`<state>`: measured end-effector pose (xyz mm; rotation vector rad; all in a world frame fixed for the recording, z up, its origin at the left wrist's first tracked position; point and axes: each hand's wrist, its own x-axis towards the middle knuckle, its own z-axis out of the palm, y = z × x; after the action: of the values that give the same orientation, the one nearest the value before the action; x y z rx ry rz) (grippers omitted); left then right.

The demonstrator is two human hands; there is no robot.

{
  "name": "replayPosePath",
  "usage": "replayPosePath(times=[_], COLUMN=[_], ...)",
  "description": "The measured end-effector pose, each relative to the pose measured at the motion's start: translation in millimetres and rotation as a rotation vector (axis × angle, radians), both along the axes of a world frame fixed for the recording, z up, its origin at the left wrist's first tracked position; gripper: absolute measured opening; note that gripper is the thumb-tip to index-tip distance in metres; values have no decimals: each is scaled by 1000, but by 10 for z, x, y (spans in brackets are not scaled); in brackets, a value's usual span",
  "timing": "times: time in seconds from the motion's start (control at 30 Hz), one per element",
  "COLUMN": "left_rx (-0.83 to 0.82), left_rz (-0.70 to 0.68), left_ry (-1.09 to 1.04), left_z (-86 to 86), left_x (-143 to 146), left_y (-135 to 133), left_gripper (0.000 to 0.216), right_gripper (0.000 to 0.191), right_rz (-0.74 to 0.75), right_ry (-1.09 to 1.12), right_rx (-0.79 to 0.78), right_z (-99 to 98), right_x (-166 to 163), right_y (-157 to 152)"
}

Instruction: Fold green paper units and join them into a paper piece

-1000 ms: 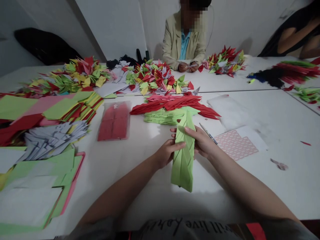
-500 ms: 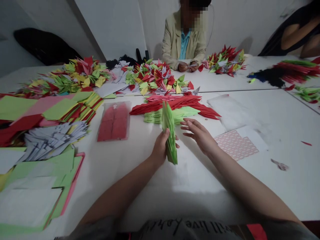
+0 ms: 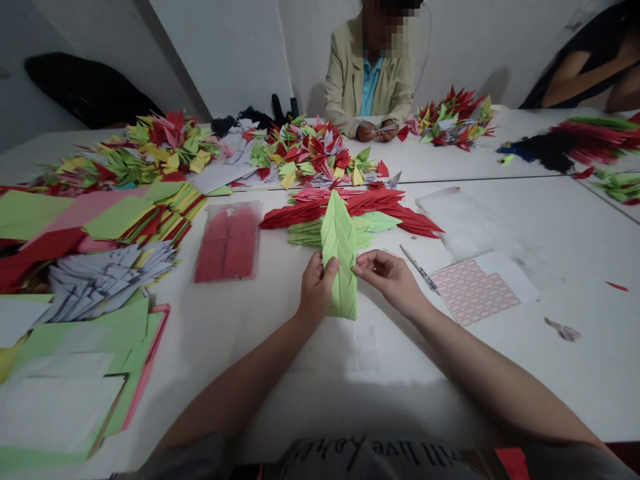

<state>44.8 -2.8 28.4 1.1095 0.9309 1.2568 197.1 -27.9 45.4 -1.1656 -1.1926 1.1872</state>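
Note:
A stack of folded green paper pieces (image 3: 341,233) stands upright in front of me, its overlapping pointed folds facing me. My left hand (image 3: 315,287) is closed around its lower left side, thumb across the front. At its right edge, the thumb and fingertips of my right hand (image 3: 393,279) pinch the paper. Behind the stack lie more green folded pieces (image 3: 305,233) and a fanned row of red folded pieces (image 3: 285,215). A pen (image 3: 419,268) lies just beyond my right hand, beside a sheet of red-bordered labels (image 3: 473,290).
To the left are a bagged red paper pack (image 3: 227,243), white folded pieces (image 3: 107,280) and green sheets (image 3: 135,333). Colourful folded-paper heaps (image 3: 310,153) line the back. A person in a beige jacket (image 3: 345,73) sits opposite. A clear plastic bag (image 3: 457,213) lies at right.
The green stack has turned from edge-on to face me. My right hand has moved in from beside it and now pinches its right edge. The pen has come into sight.

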Motion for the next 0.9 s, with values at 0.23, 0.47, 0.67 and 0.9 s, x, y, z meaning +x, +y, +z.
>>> replayPosePath(times=[0.23,0.47,0.67,0.9], left_rx=[-35,-189,-35,82], left_rz=[-34,-39,20,70], left_ry=[-19,-82,19,99], left_z=[-41,0,-43,-46], left_x=[-10,-26,-26,-62], left_y=[18,38,28,8], left_gripper=[27,39,32,28], right_gripper=[28,27,27,30], right_rz=[79,133,68,-5], right_ry=[102,83,17,-72], right_rx=[-136,-109,-86,-82], right_z=[57,111,118,126], right_x=[23,23,10,-5], right_y=[-8,-45,-47,-58])
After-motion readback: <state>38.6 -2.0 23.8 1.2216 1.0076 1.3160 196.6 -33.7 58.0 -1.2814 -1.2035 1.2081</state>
